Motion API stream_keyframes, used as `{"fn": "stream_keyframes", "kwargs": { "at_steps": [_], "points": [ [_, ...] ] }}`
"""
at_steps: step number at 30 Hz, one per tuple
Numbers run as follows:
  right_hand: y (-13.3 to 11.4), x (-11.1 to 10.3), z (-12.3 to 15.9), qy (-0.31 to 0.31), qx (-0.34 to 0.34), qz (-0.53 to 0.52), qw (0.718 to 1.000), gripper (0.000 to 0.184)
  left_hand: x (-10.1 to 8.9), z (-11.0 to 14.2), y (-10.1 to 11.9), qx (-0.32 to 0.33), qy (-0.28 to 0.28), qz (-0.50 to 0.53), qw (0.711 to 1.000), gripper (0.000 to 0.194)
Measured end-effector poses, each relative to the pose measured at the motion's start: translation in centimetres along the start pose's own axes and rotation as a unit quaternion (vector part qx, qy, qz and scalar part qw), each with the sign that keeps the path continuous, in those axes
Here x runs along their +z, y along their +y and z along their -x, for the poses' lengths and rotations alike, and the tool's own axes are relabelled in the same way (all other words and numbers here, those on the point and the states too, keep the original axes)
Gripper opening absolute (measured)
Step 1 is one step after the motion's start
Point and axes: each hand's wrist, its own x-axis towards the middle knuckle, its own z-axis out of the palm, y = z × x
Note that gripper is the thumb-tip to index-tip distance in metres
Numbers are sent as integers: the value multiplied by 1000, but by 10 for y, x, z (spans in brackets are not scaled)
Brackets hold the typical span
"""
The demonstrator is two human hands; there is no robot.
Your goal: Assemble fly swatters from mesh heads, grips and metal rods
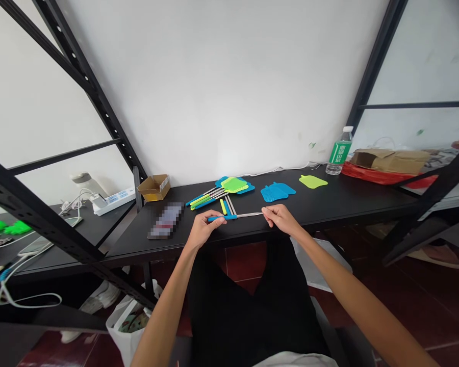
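A fly swatter handle (248, 215) with a blue grip and a thin metal rod lies level across my two hands, above the table's front edge. My left hand (203, 228) is closed round the blue grip. The fingers of my right hand (281, 219) pinch the rod's far end. Just behind are a few loose handles (230, 205) with blue and yellow-green grips. Beyond them lies a pile of fly swatters (234, 185) with blue and green heads. Loose blue swatter heads (274, 192) and a yellow-green swatter head (312, 181) rest farther right.
On the black table (183, 232) stand a small open cardboard box (154, 188) and a water bottle (339, 151). A blurred-out phone-like object (166, 220) lies at left. Black metal posts (87, 86) flank the table. A power strip (117, 200) sits on the left-hand table.
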Motion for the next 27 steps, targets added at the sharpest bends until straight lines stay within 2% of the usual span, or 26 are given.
{"fn": "stream_keyframes", "kwargs": {
  "at_steps": [9,12,15,17,20,24,27],
  "points": [
    [8,4,-5,37,2,0,999,48,2,-1,1,-14,37,33,999,27],
    [14,-1,-6,60,-9,125,990,46,2,-2,-2,-16,57,52,997,28],
    [23,-5,-4,69,-4,311,948,51,3,-4,-4,-20,64,57,996,28],
    [27,-6,-3,52,10,377,925,60,4,-4,-5,-25,70,58,996,28],
    [26,-4,-2,38,15,395,918,59,4,-4,-5,-24,78,58,995,28],
    [18,-2,-1,100,8,391,915,50,5,-4,-5,-21,87,45,995,28],
    [18,-1,-1,76,-3,389,918,49,6,-4,-4,-23,95,44,994,28]
  ]
}}
